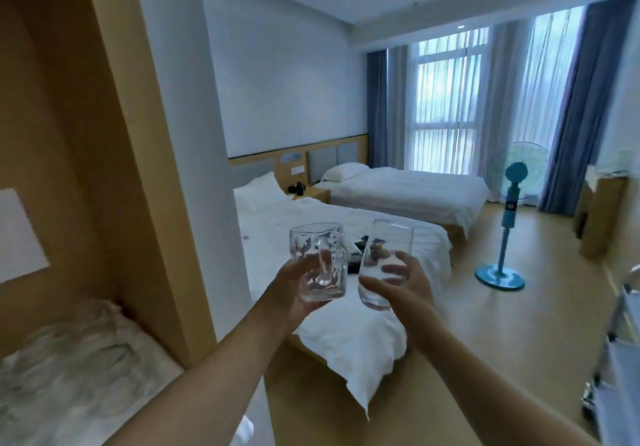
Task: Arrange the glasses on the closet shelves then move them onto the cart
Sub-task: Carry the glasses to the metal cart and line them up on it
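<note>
Glasses, two in hand, both being held up in mid-air over the near bed [346,334], between closet and cart. Left hand [294,293] is gripping a clear handled mug [318,262], fingers curled round its lower body, mug upright. Right hand [398,283] is holding a taller plain tumbler [382,265], fingers wrapped narrow round its lower half, tumbler tilting slightly left. The two are sitting just beside each other, apparently not touching.

More glasses [69,352] are crowding the closet shelf [152,359] at near left, blurred; count not readable. Cart [620,359] is showing only as a sliver at the near right edge; whether any glasses are on it, cannot tell.

Judgement: shelf arranging looks done or nearly so, and the transfer to the cart seems to be under way, this pair in transit. Much is remaining: the shelf load is still waiting to go across.
</note>
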Demonstrator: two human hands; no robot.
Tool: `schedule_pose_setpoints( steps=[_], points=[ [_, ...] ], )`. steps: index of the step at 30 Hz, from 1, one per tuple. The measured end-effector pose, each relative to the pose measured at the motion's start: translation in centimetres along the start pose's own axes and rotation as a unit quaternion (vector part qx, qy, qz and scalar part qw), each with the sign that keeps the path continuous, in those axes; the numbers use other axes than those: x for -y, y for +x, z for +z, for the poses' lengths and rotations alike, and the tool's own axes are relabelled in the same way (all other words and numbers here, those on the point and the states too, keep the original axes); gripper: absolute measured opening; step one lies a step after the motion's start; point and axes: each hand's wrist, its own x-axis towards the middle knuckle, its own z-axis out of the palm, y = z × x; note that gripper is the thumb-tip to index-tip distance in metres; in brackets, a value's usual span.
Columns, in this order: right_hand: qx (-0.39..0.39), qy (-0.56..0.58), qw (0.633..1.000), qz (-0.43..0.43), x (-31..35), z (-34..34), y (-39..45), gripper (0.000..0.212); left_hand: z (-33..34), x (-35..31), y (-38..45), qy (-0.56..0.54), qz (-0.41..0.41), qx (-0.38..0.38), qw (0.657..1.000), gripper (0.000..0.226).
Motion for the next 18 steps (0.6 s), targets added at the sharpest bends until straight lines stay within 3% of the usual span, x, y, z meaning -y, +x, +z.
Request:
schedule_pose_setpoints(
  steps=[6, 11, 18],
  points=[
    [-0.064, -0.014, 0.997, 0.034, -2.6, -9.1, 1.3, 0.100, 6.7, 4.6, 4.6, 0.039, -0.045, 0.052, 0.997, 0.012],
    [-0.125, -0.033, 0.990, 0.055, -4.7, -14.9, 1.9, 0.101, 10.4, 8.8, 9.4, 0.069, -0.092, 0.119, 0.986, 0.070],
    [-0.229, -0.067, 0.968, 0.084, -7.2, -21.8, 3.8, 0.107, 15.9, 14.5, 17.1, 0.058, -0.136, 0.222, 0.964, 0.078]
  ],
)
